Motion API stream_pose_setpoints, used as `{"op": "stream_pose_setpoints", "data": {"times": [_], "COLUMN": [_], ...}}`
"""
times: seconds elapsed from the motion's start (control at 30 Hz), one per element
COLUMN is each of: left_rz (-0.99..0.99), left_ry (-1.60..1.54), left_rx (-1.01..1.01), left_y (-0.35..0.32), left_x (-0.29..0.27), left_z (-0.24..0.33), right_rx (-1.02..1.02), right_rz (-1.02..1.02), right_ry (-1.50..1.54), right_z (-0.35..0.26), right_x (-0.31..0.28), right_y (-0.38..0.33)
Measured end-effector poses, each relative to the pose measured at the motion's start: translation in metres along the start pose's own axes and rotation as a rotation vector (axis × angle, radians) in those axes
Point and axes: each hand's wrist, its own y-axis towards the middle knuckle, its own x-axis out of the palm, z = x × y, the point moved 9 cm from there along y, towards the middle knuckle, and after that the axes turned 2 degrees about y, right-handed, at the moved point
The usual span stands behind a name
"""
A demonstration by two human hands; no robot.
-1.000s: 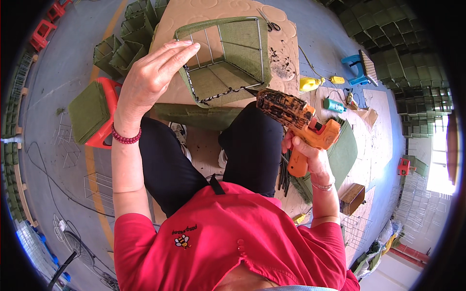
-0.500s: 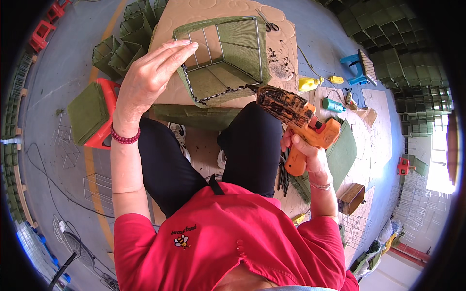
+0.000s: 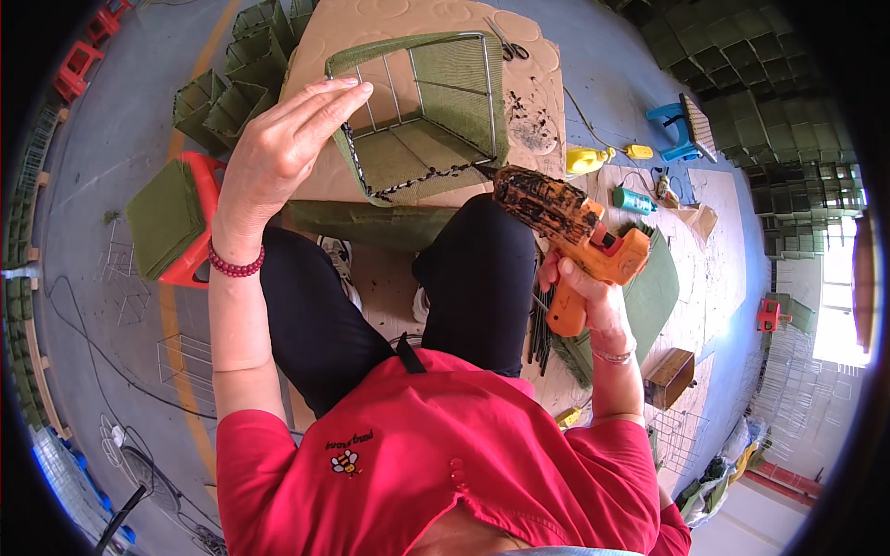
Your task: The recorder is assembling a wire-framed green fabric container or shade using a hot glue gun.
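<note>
While the green felt-lined wire-frame basket lay tipped on its side on the tan cardboard-covered work surface, just beyond the knees in black trousers, the left hand was held flat and open, its fingertips laid against the upper left corner of the wire frame. Nothing was clasped in that hand, and a dark red bead bracelet was worn at its wrist. The orange, glue-crusted hot glue gun was gripped firmly by its handle in the right hand, fingers closed around it, and its blackened nozzle was pointed at the lower right corner of the basket, at or just beside the edge; contact could not be made out. A pair of scissors was seen on the far part of the surface. More green felt boxes were stacked to the left, near a red plastic stool topped with a green felt pad. A yellow bottle and a blue stool were seen on the floor to the right.
</note>
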Motion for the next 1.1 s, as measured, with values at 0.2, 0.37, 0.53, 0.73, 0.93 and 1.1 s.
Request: {"op": "stream_pose_setpoints", "data": {"times": [0.2, 0.37, 0.53, 0.73, 0.93, 1.1], "left_rz": [0.000, -0.003, -0.025, -0.003, 0.003, -0.008], "left_ry": [0.002, -0.007, -0.046, -0.020, -0.015, -0.023], "left_rx": [0.003, 0.005, -0.031, -0.005, 0.002, 0.009], "left_y": [-0.001, 0.000, -0.001, -0.001, -0.002, -0.001], "left_x": [0.001, 0.001, 0.003, 0.002, 0.002, 0.002], "left_z": [0.000, 0.000, -0.002, 0.000, -0.002, 0.000], "right_rx": [-0.013, -0.049, -0.028, -0.050, -0.058, -0.012], "right_rz": [0.032, 0.034, 0.052, 0.059, 0.048, 0.089], "right_ry": [-0.010, -0.014, -0.074, -0.180, -0.204, -0.326], "right_z": [-0.006, -0.014, -0.018, -0.027, -0.031, -0.035], "right_x": [-0.003, -0.002, -0.004, -0.002, -0.001, -0.001], "right_y": [-0.001, -0.002, -0.003, -0.005, -0.005, -0.004]}}
